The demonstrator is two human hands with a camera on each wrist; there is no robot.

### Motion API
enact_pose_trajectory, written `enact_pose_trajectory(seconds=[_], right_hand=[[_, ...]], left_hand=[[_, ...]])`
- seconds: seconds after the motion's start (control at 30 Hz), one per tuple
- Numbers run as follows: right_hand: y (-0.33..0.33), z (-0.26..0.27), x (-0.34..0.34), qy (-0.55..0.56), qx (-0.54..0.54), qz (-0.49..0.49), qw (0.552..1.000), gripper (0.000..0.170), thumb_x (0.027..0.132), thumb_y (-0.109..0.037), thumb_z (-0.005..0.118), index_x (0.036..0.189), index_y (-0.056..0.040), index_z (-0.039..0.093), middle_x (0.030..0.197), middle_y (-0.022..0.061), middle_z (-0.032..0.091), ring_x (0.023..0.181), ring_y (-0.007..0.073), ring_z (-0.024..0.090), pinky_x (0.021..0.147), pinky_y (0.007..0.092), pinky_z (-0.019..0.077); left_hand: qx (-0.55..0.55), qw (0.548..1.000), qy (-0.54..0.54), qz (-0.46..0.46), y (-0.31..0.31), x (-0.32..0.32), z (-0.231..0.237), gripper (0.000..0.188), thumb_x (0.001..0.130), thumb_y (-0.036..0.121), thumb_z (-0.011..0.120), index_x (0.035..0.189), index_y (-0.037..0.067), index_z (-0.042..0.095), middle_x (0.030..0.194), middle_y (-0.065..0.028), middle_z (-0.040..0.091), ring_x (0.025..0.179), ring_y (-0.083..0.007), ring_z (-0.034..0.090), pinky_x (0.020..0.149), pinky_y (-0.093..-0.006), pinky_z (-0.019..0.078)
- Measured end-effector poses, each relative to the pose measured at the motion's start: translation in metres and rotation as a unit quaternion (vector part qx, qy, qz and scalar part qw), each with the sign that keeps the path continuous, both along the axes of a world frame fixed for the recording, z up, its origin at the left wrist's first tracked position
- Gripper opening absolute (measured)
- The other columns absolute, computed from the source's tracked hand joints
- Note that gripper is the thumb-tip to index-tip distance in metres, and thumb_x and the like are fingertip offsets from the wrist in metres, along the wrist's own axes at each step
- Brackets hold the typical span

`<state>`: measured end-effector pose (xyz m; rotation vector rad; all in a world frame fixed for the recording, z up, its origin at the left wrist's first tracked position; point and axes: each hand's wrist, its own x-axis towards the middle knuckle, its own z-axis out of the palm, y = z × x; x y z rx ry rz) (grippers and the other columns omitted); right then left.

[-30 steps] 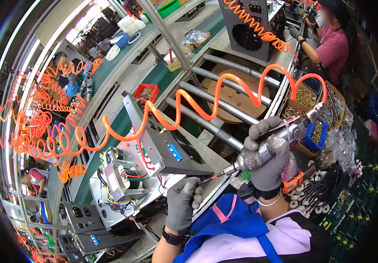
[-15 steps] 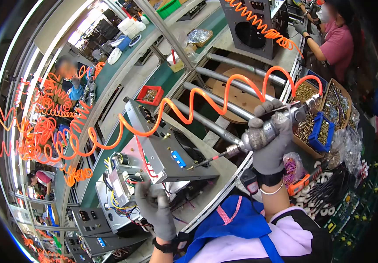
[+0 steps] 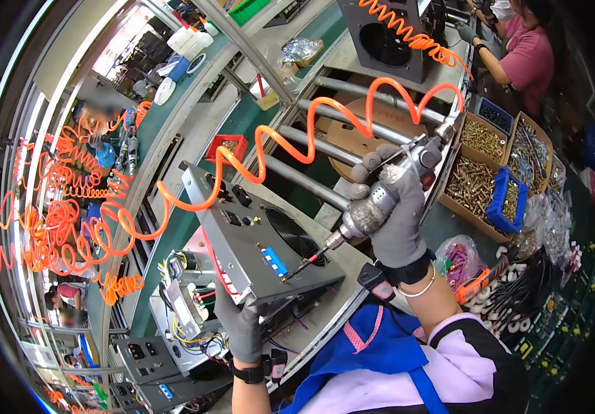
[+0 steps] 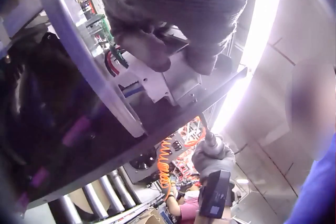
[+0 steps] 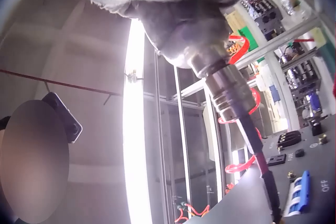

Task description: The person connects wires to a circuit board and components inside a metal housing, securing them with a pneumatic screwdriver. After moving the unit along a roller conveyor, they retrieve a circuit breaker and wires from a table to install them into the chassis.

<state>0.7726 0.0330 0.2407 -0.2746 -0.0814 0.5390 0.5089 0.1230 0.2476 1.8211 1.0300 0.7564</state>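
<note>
A grey-gloved right hand (image 3: 395, 231) grips a pneumatic screwdriver (image 3: 365, 216) joined to an orange coiled hose. Its bit tip meets the dark metal panel (image 3: 245, 238) at the lower corner of a blue-and-white terminal strip (image 3: 274, 262). The right wrist view shows the bit (image 5: 262, 171) beside that blue strip (image 5: 300, 195). At the panel's lower left corner is the gloved left hand (image 3: 242, 328), its fingers partly hidden behind the edge. In the left wrist view the fingers (image 4: 173, 19) curl round metal at the panel's inner side. An electronics chassis (image 3: 180, 324) with wires lies beside it.
Steel rollers (image 3: 304, 181) lie beyond the panel, with a speaker cabinet (image 3: 387, 48) behind them. Cardboard boxes of screws (image 3: 470, 183), a blue bin (image 3: 506, 201) and black cables (image 3: 518, 290) are at the right. A red bin (image 3: 228, 146) and another person (image 3: 525, 58) are farther back.
The left hand has moved from in front of the chassis to the panel's lower corner. The screwdriver has moved left and down onto the terminal strip's corner, and the panel has shifted slightly left.
</note>
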Motion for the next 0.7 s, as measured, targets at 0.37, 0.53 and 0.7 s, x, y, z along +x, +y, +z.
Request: enact_pose_trajectory(seconds=[0.37,0.53,0.7], right_hand=[[0.007,-0.011,0.003,0.002,-0.044,0.021,0.999,0.028,0.085,-0.022,0.056,0.108,-0.0057,0.051,0.089,0.0105,0.059,0.072,0.0178,0.058,0.063,0.0294,0.0518],[0.012,-0.018,0.019,0.0,-0.038,0.063,0.997,0.03,0.087,-0.026,0.057,0.109,-0.0064,0.053,0.091,0.0108,0.063,0.073,0.0183,0.063,0.063,0.0294,0.055],[0.038,-0.025,0.03,-0.032,-0.064,-0.02,0.997,0.035,0.097,-0.04,0.05,0.112,-0.0083,0.054,0.097,0.0105,0.063,0.079,0.0168,0.062,0.066,0.0288,0.0547]], left_hand=[[0.095,0.995,0.004,0.043,-0.004,0.011,-0.008,0.089,0.074,0.071,0.07,0.122,-0.002,0.05,0.083,0.0,0.054,0.064,-0.0053,0.047,0.053,-0.0219,0.0345],[0.06,0.997,0.038,0.016,-0.009,0.009,0.011,0.098,0.076,0.066,0.07,0.138,-0.004,0.043,0.125,-0.0127,0.057,0.116,-0.0211,0.053,0.101,-0.0369,0.0408],[0.063,0.983,-0.14,0.096,-0.01,0.03,-0.017,0.077,0.096,0.058,0.045,0.143,-0.002,0.036,0.139,-0.0154,0.045,0.122,-0.026,0.051,0.104,-0.0414,0.0403]])
